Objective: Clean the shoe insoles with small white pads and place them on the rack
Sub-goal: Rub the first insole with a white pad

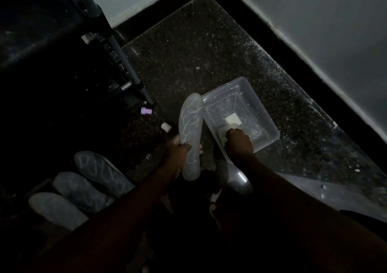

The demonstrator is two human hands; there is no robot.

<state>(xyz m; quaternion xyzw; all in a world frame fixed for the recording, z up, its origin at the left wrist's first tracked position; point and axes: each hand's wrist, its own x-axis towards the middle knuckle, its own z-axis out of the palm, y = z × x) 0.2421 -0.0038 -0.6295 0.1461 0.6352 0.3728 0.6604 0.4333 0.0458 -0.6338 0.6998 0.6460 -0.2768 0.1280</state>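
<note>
1. Head view, very dim: the left hand [180, 153] grasps one insole [190, 134] near its heel end, thumb across the face and fingers behind. The toe end stands up, just beside the tub [270, 126].
2. The right hand [238, 140] reaches into the tub, knuckles up, on a pale pad [223, 132]. I cannot tell whether it pinches the pad or only presses on it. A second pad [232, 118] lies at the tub's middle.
3. Three other insoles [102, 172] lie side by side at lower left. The rack [117, 48] is a dark frame at upper left.
4. Handling, as I judge it: the insole looks thin, light and bendy, so held by one end it will flop under wiping. A hold nearer the middle, or a palm behind it, would steady it.
5. The pad looks small and soft, likely wet and slippery, so a fingertip pinch suits it.
</note>
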